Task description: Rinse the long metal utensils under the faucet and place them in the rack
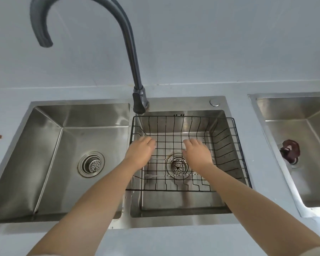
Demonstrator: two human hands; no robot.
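- Over the right basin [218,115], both hands hover palm-down above the black wire rack [235,137], which sits inside that basin with its rim near the basin's top edge.
- Left hand [139,151]: fingers extended and loosely together, holding nothing. Right hand [197,151]: same posture, fingers flat, holding nothing.
- Task items: one long metal fork [156,176] lies crosswise on the rack floor near the front, tines to the left, its twisted handle passing above the drain strainer [177,166]. A second thin utensil [166,159] appears to lie parallel just behind it, partly hidden by the hands; its type cannot be determined.
- Faucet [131,52]: dark gooseneck, base mounted between the two basins, spout end turned out over the left basin [63,117]. No water stream is visible.
- Judged step: picking a utensil up off the rack floor for rinsing.
- Recommended method: pinch the handle near its middle with one hand, since a thin item lying flat on wire offers little to grip; lift it clear of the grid before moving sideways, so the tines do not snag.
- Carry it under the spout over the left basin, or swing the spout across first.
- Return it laid across the wires, not along them, to prevent it slipping through.
- Markings: no brand, label or legible writing is visible on the faucet, basins or rack.
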